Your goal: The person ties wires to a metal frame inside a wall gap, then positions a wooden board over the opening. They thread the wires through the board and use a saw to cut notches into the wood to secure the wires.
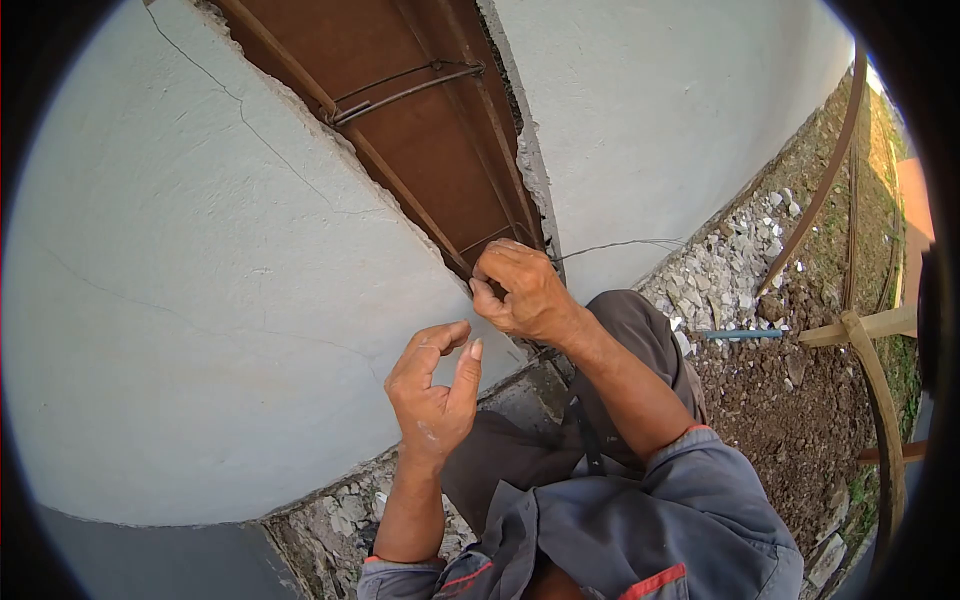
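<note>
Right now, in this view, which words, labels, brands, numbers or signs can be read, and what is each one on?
None: no text can be read anywhere in view.
The white wall shows cracks but no lettering.
The grey shirt has red-orange trim, no legible label.
The blue rod is too small to tell whether it is marked.

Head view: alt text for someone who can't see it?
A person's curled right hand is at the lower part of a long gap in a pale wall, the curled left hand close by; whether either holds anything is unclear. Bars and a brown panel show in the gap; rubble lies at right.
</note>
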{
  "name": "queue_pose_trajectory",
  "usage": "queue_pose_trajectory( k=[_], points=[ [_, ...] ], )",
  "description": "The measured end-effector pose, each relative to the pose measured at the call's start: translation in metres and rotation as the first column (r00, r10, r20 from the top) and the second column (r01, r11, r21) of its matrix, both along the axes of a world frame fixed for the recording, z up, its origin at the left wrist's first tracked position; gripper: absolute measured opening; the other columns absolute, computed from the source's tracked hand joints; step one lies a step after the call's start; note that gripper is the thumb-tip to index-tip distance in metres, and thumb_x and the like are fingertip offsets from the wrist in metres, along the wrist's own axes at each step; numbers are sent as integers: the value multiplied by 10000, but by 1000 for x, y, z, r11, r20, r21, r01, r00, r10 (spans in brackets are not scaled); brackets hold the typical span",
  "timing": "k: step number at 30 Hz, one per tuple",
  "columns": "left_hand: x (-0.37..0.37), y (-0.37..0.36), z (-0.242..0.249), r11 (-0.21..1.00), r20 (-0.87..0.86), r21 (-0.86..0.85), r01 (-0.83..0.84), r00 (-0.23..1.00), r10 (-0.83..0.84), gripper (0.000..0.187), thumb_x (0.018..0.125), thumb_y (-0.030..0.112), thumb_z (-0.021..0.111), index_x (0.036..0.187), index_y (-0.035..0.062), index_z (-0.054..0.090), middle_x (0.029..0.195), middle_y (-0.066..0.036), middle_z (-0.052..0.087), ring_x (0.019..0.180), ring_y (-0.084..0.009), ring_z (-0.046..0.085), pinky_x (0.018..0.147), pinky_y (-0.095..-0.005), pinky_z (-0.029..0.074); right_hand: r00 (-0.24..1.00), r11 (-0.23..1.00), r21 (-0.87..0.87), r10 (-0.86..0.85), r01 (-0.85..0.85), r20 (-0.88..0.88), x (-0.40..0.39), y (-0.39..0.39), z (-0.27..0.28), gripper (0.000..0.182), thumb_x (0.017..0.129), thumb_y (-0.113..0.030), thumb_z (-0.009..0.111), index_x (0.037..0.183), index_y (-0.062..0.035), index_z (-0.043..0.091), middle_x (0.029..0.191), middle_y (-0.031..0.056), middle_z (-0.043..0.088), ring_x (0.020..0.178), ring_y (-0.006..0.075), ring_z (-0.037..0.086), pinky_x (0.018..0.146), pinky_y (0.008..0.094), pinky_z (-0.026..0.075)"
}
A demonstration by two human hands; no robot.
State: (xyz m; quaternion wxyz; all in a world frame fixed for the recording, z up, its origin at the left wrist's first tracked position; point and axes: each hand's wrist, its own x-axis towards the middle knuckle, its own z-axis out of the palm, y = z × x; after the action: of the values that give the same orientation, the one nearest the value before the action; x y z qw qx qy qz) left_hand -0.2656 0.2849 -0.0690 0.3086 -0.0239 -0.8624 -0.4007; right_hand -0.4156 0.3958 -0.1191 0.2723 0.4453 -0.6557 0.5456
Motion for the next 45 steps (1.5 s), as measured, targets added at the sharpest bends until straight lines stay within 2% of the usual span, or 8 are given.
queue_pose_trajectory(
  k=[13, 18, 23, 33, 36, 38, 41, 45],
  points=[
    [-18, 18, -23, 990, 206, 143, -21, 979, -9, 240, 946, 61, 675, 1146, -70, 693, 1045, -148, 738, 916, -201, 694, 844, -329, 539, 981, 997, -17, -83, 81, -176, 33, 17, -46, 198, 691, -14, 722, 742, -25, 531, 781, 105, 532, 728, 289, 577, 673, 398, 503],
    [-26, 17, -46, 975, -27, 184, 124, 992, -121, 180, 1016, 110, 600, 985, -44, 689, 997, -140, 744, 1012, -259, 681, 947, -400, 521, 989, 992, 58, -105, 112, -108, 45, 42, -45, 205, 737, -93, 775, 858, -23, 626, 908, 117, 603, 877, 308, 613, 810, 433, 509],
    [-27, 7, -73, 881, -146, 365, 301, 953, -265, 289, 1076, 216, 492, 939, 6, 636, 912, -126, 707, 963, -261, 677, 1110, -530, 389, 714, 665, 296, -694, 686, -98, 39, 88, -47, 291, 805, -193, 788, 998, -23, 651, 1097, 151, 599, 1071, 330, 590, 1045, 536, 384],
    [-24, 9, -69, 844, -174, 432, 318, 948, -268, 321, 1090, 266, 464, 921, 31, 603, 832, -106, 669, 897, -263, 685, 1119, -564, 369, 942, 917, 249, -333, 312, 48, 52, 75, -79, 137, 859, -85, 698, 960, -1, 663, 950, 124, 638, 919, 369, 606, 869, 478, 472],
    [-23, 5, -71, 838, -170, 448, 311, 950, -262, 318, 1092, 255, 460, 934, 27, 616, 837, -108, 679, 904, -270, 696, 1111, -554, 384, 810, 976, 205, -181, 77, 558, 52, 52, -124, 83, 915, -67, 634, 943, 1, 672, 884, 139, 622, 839, 317, 617, 767, 401, 497],
    [-22, 5, -70, 849, -154, 434, 300, 954, -258, 319, 1091, 256, 460, 943, 25, 622, 839, -109, 684, 908, -273, 699, 1107, -549, 389, 458, 994, 12, -63, 113, 887, 39, 37, -158, 143, 953, -43, 555, 1010, 13, 674, 900, 123, 648, 826, 251, 635, 743, 377, 498],
    [-22, 3, -67, 861, -137, 416, 292, 956, -258, 325, 1091, 264, 462, 955, 21, 629, 833, -107, 683, 907, -273, 701, 1098, -542, 398, -31, 941, -144, 161, 305, 987, 25, 21, -200, 186, 997, -76, 490, 991, -57, 675, 841, 39, 639, 750, 167, 620, 700, 336, 507],
    [-24, -4, -63, 820, -114, 476, 317, 947, -299, 351, 1094, 289, 453, 958, 17, 628, 810, -99, 668, 892, -270, 697, 1081, -537, 411, -266, 880, -65, 212, 471, 940, 12, -14, -287, 158, 987, -138, 494, 935, -94, 636, 834, 43, 638, 723, 159, 601, 653, 323, 479]
  ],
)
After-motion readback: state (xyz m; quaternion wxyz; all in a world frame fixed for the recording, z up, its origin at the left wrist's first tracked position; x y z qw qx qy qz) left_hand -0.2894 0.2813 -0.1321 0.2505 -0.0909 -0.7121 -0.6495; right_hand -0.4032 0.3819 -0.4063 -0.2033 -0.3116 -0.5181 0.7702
